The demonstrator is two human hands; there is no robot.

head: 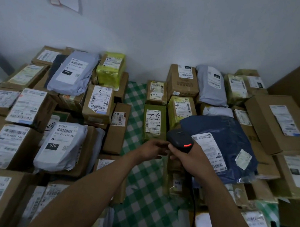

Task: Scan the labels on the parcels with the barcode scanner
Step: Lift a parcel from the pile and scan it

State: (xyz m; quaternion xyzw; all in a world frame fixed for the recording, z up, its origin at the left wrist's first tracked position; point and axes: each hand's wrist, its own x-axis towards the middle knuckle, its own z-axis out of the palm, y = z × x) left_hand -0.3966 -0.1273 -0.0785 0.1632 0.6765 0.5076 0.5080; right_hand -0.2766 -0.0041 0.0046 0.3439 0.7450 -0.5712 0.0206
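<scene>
Right hand (193, 159) grips the black barcode scanner (179, 139), red light on, at the near-left edge of a navy bag parcel (230, 138), beside its label (209, 150). Left hand (153, 148) touches the scanner; whether it grips cannot be told.

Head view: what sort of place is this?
Probably a parcel sorting or pickup room: labelled cardboard boxes and grey mailer bags crowd a green checked cloth, and the right hand holds a barcode scanner.
</scene>
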